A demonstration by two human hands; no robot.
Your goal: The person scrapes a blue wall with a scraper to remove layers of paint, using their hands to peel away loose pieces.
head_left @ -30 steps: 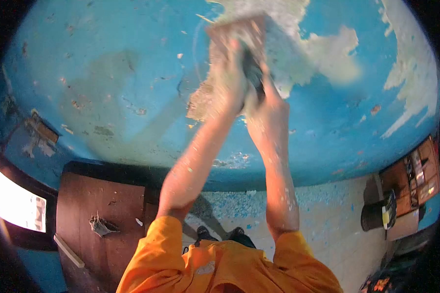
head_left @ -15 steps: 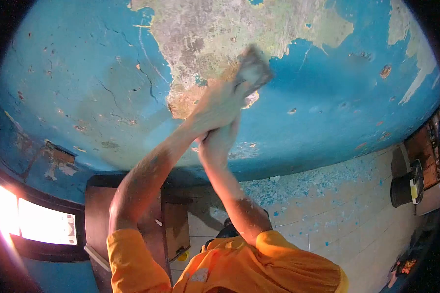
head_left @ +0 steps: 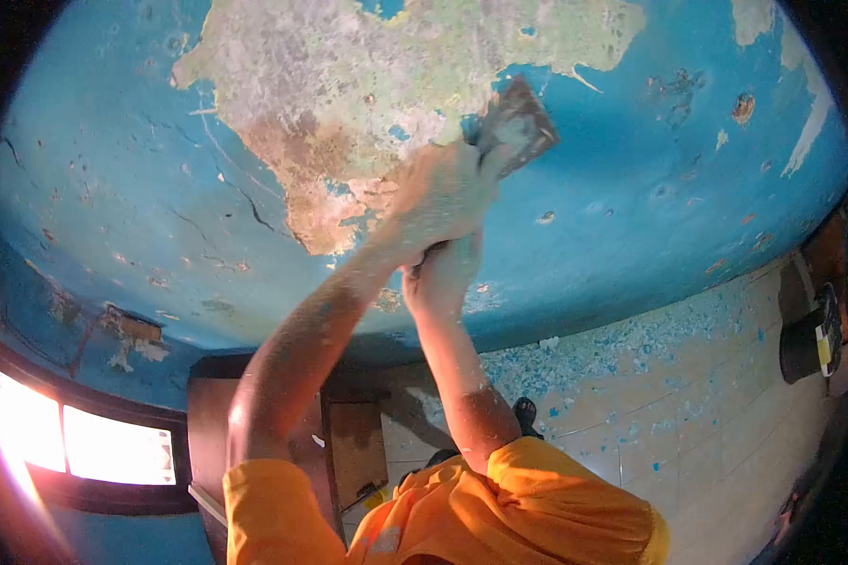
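Note:
A flat scraper (head_left: 528, 127) with a wide, dirty metal blade lies against the blue wall (head_left: 622, 217), at the right edge of a large bare patch (head_left: 301, 104) where paint is gone. Wrapped round the scraper near its blade is my left hand (head_left: 448, 193), somewhat blurred. My right hand (head_left: 438, 278) is closed lower down, just beneath the left, around the handle, most of which the hands hide.
Paint flakes (head_left: 575, 372) litter the tiled floor (head_left: 660, 443). A brown wooden cabinet (head_left: 217, 405) stands lower left, beside a bright window (head_left: 113, 452). A black container (head_left: 803, 350) is at the far right. One foot (head_left: 526, 412) shows below.
Both hands and the scraper have shifted slightly right in view. The camera view has moved too, and more of the wall's bare patch is exposed near the hands.

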